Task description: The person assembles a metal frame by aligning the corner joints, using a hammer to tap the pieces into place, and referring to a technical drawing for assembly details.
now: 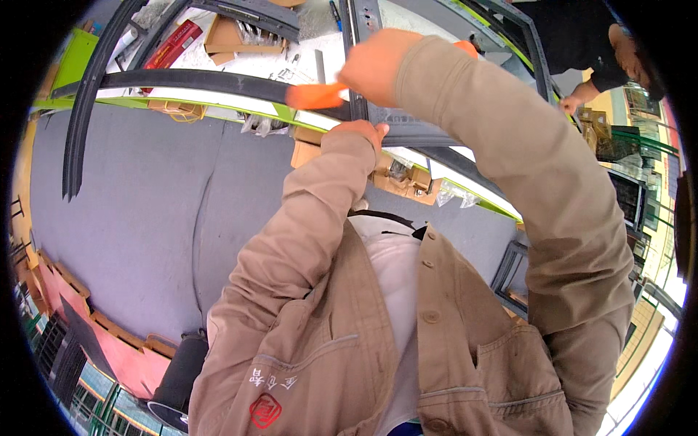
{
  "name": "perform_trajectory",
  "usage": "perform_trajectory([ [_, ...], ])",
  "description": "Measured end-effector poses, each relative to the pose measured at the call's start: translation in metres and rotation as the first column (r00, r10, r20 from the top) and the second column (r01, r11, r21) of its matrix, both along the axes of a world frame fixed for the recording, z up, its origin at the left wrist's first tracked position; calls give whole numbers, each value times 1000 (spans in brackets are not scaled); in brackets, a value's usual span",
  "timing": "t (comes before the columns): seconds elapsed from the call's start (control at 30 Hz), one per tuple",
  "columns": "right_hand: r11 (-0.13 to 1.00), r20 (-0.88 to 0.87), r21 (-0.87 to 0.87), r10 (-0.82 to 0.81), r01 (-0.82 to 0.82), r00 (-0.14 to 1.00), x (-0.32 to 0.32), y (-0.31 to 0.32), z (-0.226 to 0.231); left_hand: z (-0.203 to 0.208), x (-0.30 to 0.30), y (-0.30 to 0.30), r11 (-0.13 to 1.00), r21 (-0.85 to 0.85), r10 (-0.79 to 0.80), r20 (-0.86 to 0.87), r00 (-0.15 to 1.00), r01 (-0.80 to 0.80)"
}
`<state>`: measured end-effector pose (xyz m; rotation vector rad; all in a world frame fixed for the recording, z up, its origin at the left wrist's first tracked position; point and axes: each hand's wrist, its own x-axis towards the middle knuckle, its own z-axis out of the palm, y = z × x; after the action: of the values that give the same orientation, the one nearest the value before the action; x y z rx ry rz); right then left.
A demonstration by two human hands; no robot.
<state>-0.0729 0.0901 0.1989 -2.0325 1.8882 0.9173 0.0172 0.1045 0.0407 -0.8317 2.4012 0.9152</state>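
Observation:
My right hand (378,67) is raised over the bench, its fingers closed round an orange tool (317,96). The tool is smeared by motion, and its kind cannot be made out. Just below, my left hand (356,132) grips a dark grey frame (422,136) at its near corner, with the thumb on the edge. One bar of this frame runs away from me, partly behind my right hand. Another bar goes off to the right under my right sleeve. A second bit of orange (466,49) shows past that sleeve; what it belongs to is hidden.
A long dark profile (196,83) lies along the bench, crossed by a curved-looking one (87,109) overhanging the left end. A red box (173,45) and a cardboard box (236,36) with small bagged parts lie behind. Another person's hand (579,96) is at the far right.

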Motion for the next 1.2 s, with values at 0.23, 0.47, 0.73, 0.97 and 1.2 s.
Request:
perform_trajectory([
  [0.23,989,-61,97,-110,116,992,3,2,27,17,-3,1,998,39,-40,47,998,38],
  [0.47,867,378,-310,-264,390,887,-25,63,14,-6,-1,-11,993,119,0,12,1000,-2],
  [0.73,151,865,-236,-418,960,278,-14,231,-38,-3,-6,-14,994,104,-41,0,999,40],
  [0.97,-128,812,234,-519,964,-266,63,391,-112,23,-29,-1,976,-218,1,31,1000,6],
  [1.2,-375,495,192,-761,907,-419,64,482,-261,-9,-30,1,974,-172,130,-104,986,-146],
])
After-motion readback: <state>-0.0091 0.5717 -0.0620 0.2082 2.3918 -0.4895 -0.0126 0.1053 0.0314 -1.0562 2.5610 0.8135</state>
